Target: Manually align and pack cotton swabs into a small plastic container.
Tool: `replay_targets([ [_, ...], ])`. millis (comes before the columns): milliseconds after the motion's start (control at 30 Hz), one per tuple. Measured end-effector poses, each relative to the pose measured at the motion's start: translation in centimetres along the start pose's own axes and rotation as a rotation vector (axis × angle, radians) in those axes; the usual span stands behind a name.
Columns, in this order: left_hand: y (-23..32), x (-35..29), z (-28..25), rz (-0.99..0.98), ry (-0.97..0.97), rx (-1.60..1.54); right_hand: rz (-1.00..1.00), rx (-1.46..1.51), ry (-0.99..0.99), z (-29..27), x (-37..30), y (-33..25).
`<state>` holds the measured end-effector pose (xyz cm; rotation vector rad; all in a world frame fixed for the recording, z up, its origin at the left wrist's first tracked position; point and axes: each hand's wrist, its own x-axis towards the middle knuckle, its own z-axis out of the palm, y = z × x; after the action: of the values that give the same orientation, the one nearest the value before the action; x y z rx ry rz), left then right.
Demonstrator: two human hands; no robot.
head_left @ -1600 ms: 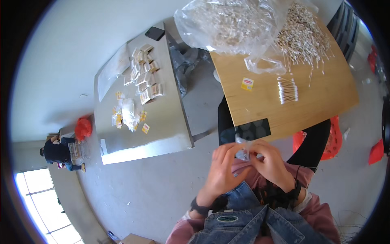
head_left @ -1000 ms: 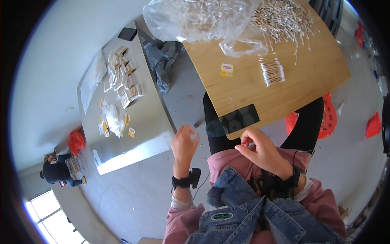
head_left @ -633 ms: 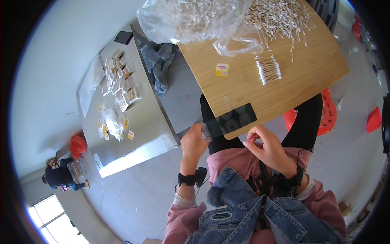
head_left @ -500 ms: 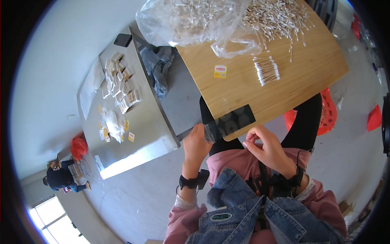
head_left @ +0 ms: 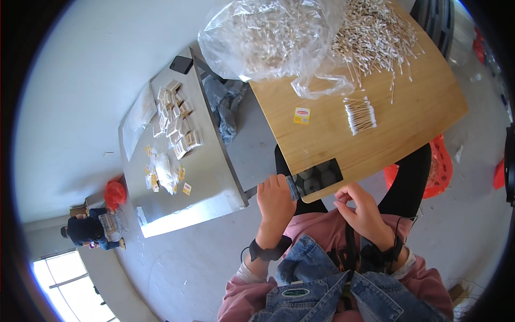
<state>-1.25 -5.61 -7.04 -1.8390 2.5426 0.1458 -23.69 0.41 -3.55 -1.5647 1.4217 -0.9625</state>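
Note:
My left hand [head_left: 276, 201] is closed at the near-left end of a dark, glossy, phone-like rectangle [head_left: 319, 177]. Round reflections show on its face, and a clear strip edges the end by my fingers. The rectangle lies over the corner of the wooden table [head_left: 429, 107]. Just right of it, my right hand [head_left: 362, 209] has curled fingers, thumb and forefinger brought together; anything between them is too small to see. Farther off, a row of cotton swabs [head_left: 360, 115] lies side by side on the table, and a small yellow-and-white card [head_left: 302, 116] is left of it.
A large clear bag of swabs [head_left: 268, 43] and a loose swab heap [head_left: 375, 37] cover the table's far end. Packed boxes [head_left: 177, 118] and a black phone [head_left: 181, 65] lie on the grey table [head_left: 214, 188] at left. A person [head_left: 86, 229] works far left.
The whole view has shifted, so the tables appear lower and farther right. Both hands keep nearly the same places by the dark rectangle; my left hand's back is turned more upward.

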Motion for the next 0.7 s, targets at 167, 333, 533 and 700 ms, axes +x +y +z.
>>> replay_targets([
  [167,0.8,0.2,0.0,-0.022,-0.048,-0.005,0.029,0.006,-0.019,-0.4,0.1,-0.3],
  [333,2.3,0.7,0.0,0.115,0.033,-0.019,0.033,0.005,-0.036,-0.2,0.0,-0.2],
  [533,-0.7,0.2,-1.5,0.137,-0.054,-0.408,0.043,0.001,-0.028,-0.8,-0.1,0.1],
  [700,-1.9,-0.9,-1.5,0.104,-0.167,-0.578,0.081,0.004,-0.014,-1.1,-0.4,0.6],
])
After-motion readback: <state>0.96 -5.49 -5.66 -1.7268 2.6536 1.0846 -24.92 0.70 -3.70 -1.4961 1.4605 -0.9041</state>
